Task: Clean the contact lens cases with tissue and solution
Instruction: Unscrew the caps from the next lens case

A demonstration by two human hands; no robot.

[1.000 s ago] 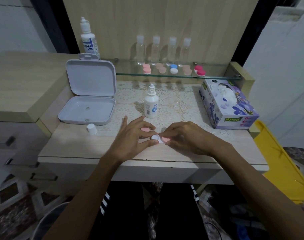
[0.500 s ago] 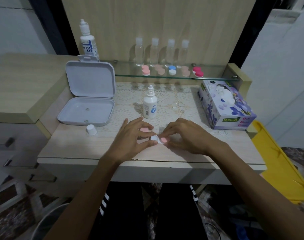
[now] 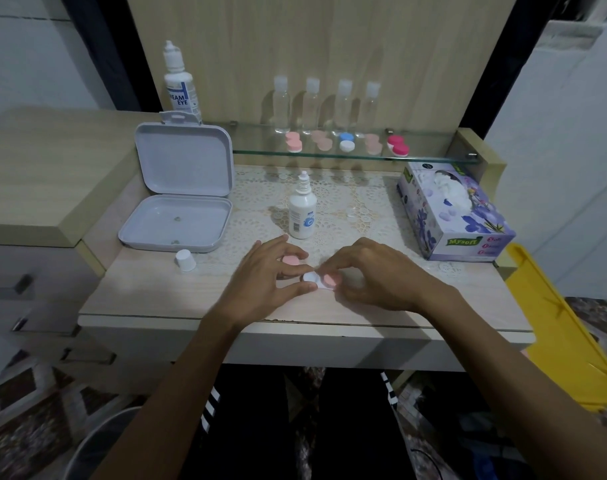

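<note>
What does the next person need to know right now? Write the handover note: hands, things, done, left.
Left hand: pinches the white end of the white-and-pink contact lens case on the wooden desk.
Right hand: fingers curled on its pink cap.
Loose pink round cap lies under the left fingers.
Small white solution bottle stands uncapped behind; its white cap sits near the open grey plastic box.
Purple tissue box at right, no tissue pulled.
Done: one cap off.
Left: second cap, rinse, wipe, five cases on the glass shelf.
</note>
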